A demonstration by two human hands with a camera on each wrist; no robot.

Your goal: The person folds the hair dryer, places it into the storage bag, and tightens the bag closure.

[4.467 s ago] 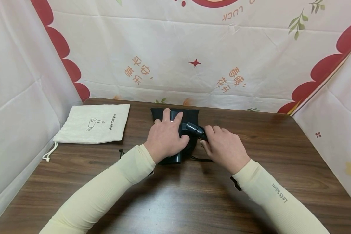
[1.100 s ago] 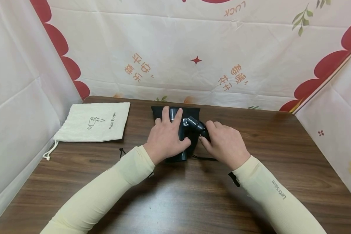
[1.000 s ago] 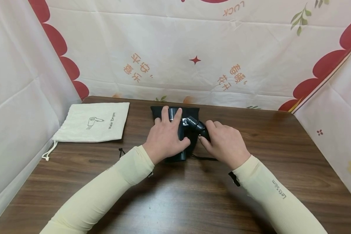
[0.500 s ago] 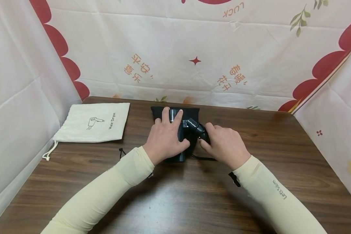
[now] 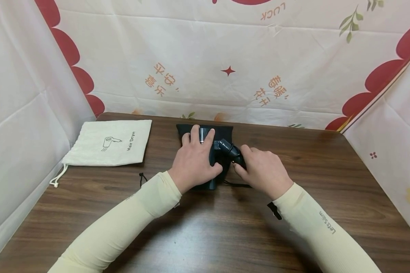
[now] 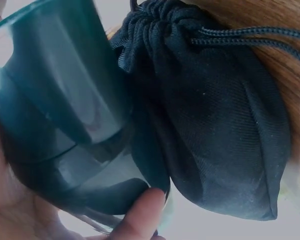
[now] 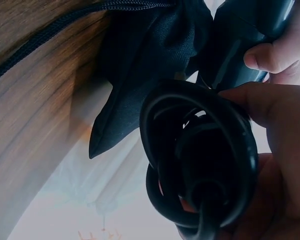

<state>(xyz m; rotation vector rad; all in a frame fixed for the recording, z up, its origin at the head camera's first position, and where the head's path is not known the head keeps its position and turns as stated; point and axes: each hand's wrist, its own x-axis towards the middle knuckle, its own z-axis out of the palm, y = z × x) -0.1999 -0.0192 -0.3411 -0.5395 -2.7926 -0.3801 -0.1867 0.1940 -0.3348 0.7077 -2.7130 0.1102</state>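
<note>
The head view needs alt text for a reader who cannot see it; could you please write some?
A person's left hand presses on a black hair dryer lying on a black drawstring bag, while the right hand grips its coiled black cord. A cream pouch printed "Hair Dryer" lies to the left on the wooden table.
</note>
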